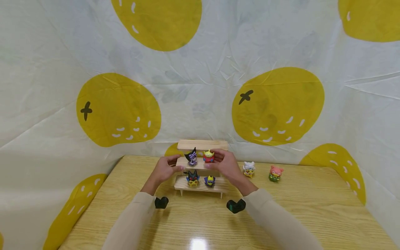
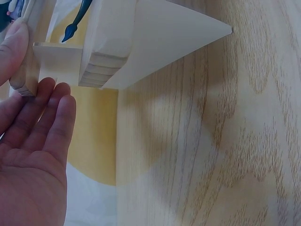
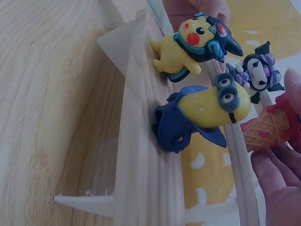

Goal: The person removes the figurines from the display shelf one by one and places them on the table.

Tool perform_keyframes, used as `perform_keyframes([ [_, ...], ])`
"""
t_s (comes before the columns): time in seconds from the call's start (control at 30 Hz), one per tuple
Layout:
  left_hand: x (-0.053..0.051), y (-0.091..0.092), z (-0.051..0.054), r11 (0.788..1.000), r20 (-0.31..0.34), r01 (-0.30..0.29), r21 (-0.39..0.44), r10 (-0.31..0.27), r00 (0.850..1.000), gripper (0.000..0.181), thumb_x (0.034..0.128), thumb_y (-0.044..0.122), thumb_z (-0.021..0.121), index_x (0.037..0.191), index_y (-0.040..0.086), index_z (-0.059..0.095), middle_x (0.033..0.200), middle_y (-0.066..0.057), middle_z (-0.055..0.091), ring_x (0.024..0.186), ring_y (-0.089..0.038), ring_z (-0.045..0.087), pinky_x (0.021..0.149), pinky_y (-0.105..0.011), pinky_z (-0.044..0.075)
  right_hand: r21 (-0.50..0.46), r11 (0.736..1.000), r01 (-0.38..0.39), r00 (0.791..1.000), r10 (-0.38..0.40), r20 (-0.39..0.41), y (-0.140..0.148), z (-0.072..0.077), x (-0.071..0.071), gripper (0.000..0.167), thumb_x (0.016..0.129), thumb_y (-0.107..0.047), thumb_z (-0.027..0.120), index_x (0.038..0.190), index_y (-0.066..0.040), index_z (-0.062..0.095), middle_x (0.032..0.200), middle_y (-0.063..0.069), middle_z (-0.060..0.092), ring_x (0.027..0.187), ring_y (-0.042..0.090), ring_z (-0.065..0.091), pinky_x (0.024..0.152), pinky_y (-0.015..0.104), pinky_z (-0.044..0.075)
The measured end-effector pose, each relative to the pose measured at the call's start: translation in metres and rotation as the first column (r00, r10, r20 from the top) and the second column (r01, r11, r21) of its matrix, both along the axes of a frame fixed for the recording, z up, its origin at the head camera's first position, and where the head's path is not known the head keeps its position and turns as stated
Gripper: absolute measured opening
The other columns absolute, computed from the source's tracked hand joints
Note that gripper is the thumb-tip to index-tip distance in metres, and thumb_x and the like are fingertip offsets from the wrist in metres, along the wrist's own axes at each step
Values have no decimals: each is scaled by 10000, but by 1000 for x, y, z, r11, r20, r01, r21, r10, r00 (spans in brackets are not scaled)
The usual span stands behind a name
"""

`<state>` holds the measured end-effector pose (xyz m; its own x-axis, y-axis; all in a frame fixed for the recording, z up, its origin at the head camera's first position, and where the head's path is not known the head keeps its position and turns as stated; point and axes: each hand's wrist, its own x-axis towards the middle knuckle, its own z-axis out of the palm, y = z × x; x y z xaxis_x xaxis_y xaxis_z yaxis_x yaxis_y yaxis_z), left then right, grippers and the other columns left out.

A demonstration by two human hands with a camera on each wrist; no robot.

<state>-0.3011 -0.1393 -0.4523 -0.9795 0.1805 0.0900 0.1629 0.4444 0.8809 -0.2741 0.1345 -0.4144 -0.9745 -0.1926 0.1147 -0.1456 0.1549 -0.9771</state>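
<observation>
A wooden tiered display shelf (image 1: 200, 188) stands on the table. My left hand (image 1: 164, 169) holds the left end of its middle tier, thumb along the front and fingers behind; in the left wrist view the thumb rests against the board (image 2: 24, 84). On that tier, my right hand (image 1: 227, 165) pinches a figurine with a yellow-green head and red body (image 1: 208, 157); its waffle-patterned base (image 3: 267, 132) shows in the right wrist view. A black-and-purple hooded figurine (image 1: 192, 158) stands beside it. Below are a dark-hooded yellow figurine (image 1: 192, 178) and a goggled yellow figurine in blue (image 1: 210, 181).
To the right of the shelf, a white-hooded figurine (image 1: 249, 169) and a pink figurine with a green lower part (image 1: 275, 173) stand on the wooden table (image 1: 281, 215). A white cloth with yellow fruit prints (image 1: 200, 114) hangs behind the shelf's top tier (image 1: 203, 144).
</observation>
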Motion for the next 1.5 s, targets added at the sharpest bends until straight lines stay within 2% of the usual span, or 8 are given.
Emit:
perform_keyframes([
  [0.23,2,2,1,1000,5,-1,-6,1,1000,573,955,166,770,1487,66,586,1515,-213,576,1386,-415,574,1118,-542,509,30,999,42,999,-42,15,-2,0,0,643,885,-29,816,1472,16,556,1374,253,666,1253,367,664,1031,415,584],
  [0.4,2,3,1,1000,2,0,-6,0,1000,577,956,173,771,1490,65,582,1520,-213,571,1390,-417,569,1121,-544,505,35,998,48,999,-48,1,-2,0,0,618,882,-33,817,1449,31,577,1334,257,689,1210,355,689,962,372,612],
  [0.77,3,4,2,1000,8,3,-11,-3,1000,577,961,177,765,1494,60,577,1541,-208,551,1393,-417,566,1124,-550,501,60,994,86,996,-85,-22,-1,2,1,568,866,-27,830,1397,29,635,1266,240,733,1137,317,731,892,332,628],
  [1.13,3,4,2,1000,11,2,-7,-2,1000,598,968,181,758,1511,40,549,1544,-212,546,1397,-411,564,1116,-545,510,48,994,95,995,-94,-18,6,3,4,555,864,-8,823,1389,20,644,1285,236,727,1159,323,728,921,338,628],
  [1.5,4,1,2,1000,14,-1,-14,1,1000,605,975,178,748,1523,39,533,1572,-210,515,1418,-420,539,1132,-556,492,46,994,102,995,-102,4,16,4,10,595,885,-14,810,1439,24,597,1341,244,694,1227,375,693,962,396,622],
])
